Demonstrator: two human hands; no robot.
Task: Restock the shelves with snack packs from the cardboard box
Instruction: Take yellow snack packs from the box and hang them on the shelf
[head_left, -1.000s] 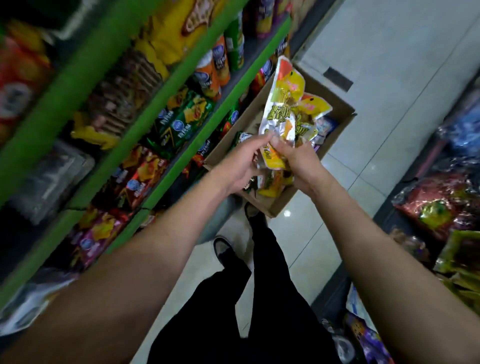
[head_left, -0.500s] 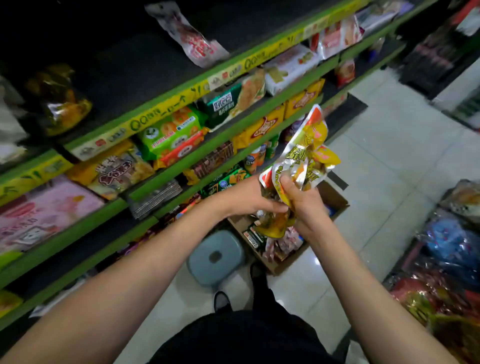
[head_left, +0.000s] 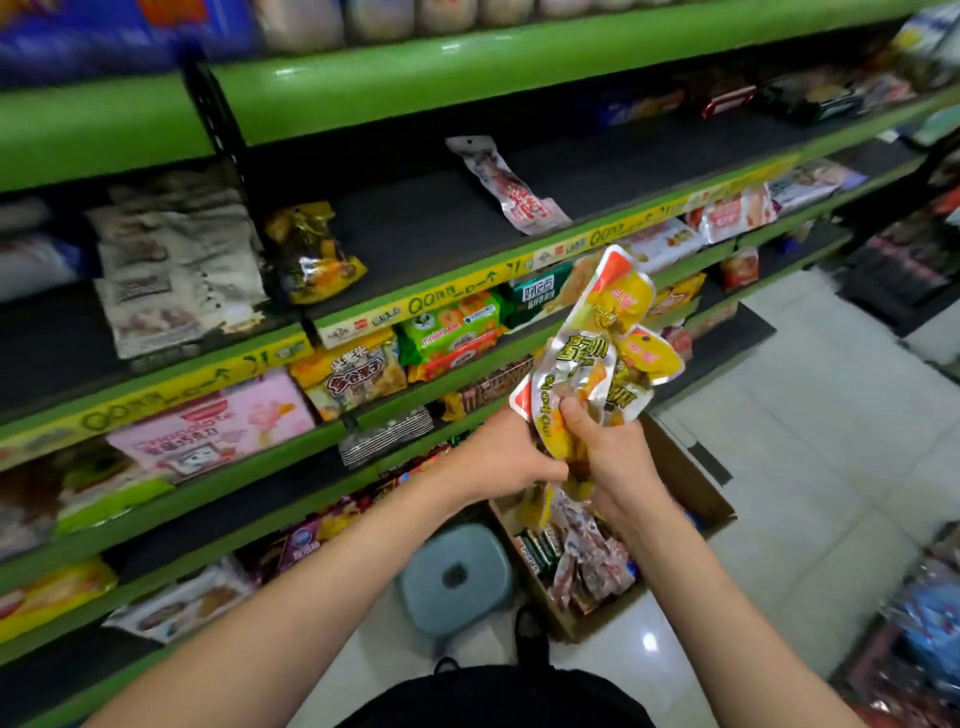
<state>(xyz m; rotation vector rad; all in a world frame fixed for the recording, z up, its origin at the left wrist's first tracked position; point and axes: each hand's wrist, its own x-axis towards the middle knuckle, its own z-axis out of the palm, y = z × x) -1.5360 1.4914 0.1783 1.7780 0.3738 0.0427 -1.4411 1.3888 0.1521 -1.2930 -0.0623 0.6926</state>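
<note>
Left of the cardboard box (head_left: 691, 483), our left hand (head_left: 498, 460) gripped the snack packs (head_left: 597, 358) low; directly above the box our right hand (head_left: 608, 452) clutched the same bunch. We judged them light, soft and slippery, best held at the bottoms. The dark shelf (head_left: 426, 228) above the box had room.

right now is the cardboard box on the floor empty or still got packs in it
Still stocked: the cardboard box stands open, with red-and-white snack packs piled inside.
</note>
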